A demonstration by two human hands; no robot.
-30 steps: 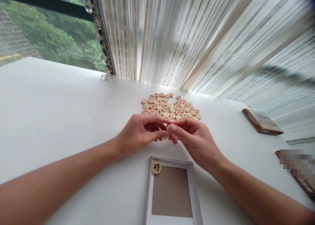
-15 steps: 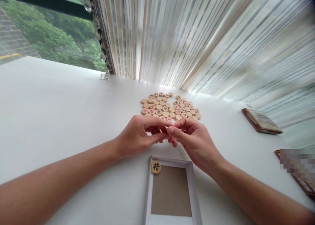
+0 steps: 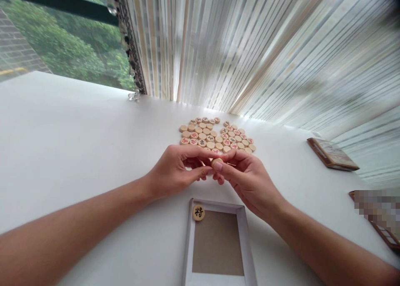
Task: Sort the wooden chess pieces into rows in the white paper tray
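Note:
Between the fingertips of both hands is a round wooden xiangqi piece, its face mostly covered by a thumb. My right hand pinches it from the right. From the left, my left hand is closed on its other edge. Just behind the hands lie many xiangqi pieces, some face down, others showing red or black characters. Nearer to me is a shallow white box with a brown bottom. One piece with a black character lies in its far left corner.
A brown-edged box lies on the white table to the right. Another brown-edged item, partly blurred out, is at the right edge. A striped string curtain hangs behind the table, with a glass ornament at its lower left.
The piece between my fingertips, hardly visible before, now shows more of its edge and face. My fingers have shifted slightly around it. The box and the other pieces stay put.

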